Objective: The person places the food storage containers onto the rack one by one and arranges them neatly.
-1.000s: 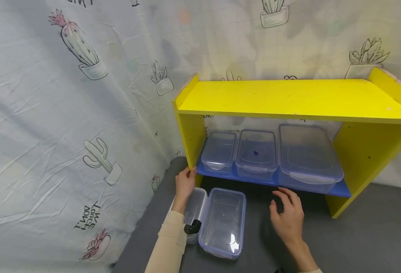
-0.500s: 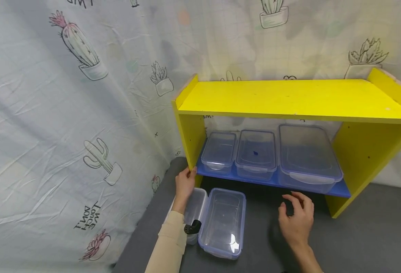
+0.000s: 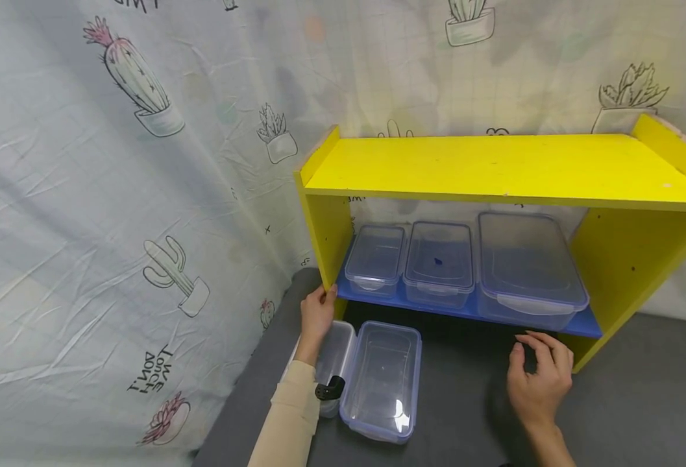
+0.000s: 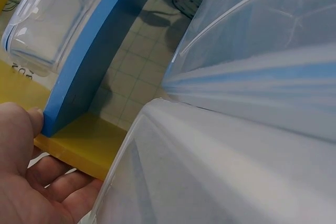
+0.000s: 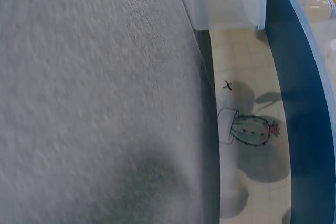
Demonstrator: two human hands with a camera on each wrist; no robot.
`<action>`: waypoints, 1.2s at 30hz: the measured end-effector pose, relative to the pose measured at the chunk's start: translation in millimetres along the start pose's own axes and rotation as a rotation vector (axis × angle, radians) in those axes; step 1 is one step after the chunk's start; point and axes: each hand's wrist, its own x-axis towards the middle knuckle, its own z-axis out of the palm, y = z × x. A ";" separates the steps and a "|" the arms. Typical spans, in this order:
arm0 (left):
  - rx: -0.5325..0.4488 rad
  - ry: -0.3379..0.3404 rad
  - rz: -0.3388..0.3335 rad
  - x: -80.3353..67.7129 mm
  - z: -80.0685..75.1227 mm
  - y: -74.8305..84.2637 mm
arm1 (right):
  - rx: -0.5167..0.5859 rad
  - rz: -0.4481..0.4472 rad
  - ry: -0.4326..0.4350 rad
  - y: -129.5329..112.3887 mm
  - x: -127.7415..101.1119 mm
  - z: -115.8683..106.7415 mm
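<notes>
My left hand [image 3: 316, 318] grips the front edge of the yellow side panel [image 3: 326, 240] of a shelf unit. In the left wrist view the thumb [image 4: 35, 120] touches the end of the blue shelf board [image 4: 86, 51], and the other fingers curl round the panel's outer side. My right hand [image 3: 540, 376], fingers loosely bent and holding nothing, is in front of the blue board's right end. Three lidded clear plastic food containers stand on the board: a small one [image 3: 376, 256], a medium one [image 3: 439, 259] and a large one [image 3: 529, 263]. The right wrist view shows no hand.
Below the shelf, a blue-rimmed lidded container [image 3: 382, 383] lies on the dark grey table [image 3: 453, 415]. Beside it, partly behind my left arm, is another clear container [image 3: 337, 350]. The unit's yellow top board [image 3: 494, 162] spans above. A cactus-print cloth [image 3: 232, 194] hangs behind.
My right hand has moved rightward along the front of the blue board, toward its right end. The left hand keeps its hold on the side panel. The containers have not moved.
</notes>
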 end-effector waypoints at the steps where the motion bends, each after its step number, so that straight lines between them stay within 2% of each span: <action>1: -0.004 -0.003 -0.002 0.0 -0.2 -0.2 | 0.004 0.008 0.023 -1.4 1.9 -0.5; 8: -0.013 -0.011 -0.001 -1.1 -2.4 -0.2 | 0.007 0.085 0.191 -9.1 15.2 -4.8; 11: -0.012 -0.013 0.006 -1.4 -3.1 0.2 | -0.009 0.119 0.212 -4.1 21.7 -9.1; 19: -0.028 -0.014 -0.003 -0.7 -2.8 -0.7 | -0.103 0.153 0.163 21.3 34.6 -21.0; 23: -0.024 -0.015 -0.002 0.1 -1.9 -3.2 | -0.135 0.192 0.131 24.8 40.8 -28.5; 26: -0.021 -0.019 0.002 0.5 -1.6 -4.8 | -0.141 0.246 0.115 22.6 47.7 -32.4; 31: -0.019 -0.014 -0.004 0.4 -2.3 -5.3 | -0.176 0.355 0.028 28.4 54.1 -35.0; 36: -0.023 -0.025 -0.011 0.3 -3.1 -3.9 | -0.210 0.426 0.018 42.4 55.3 -35.6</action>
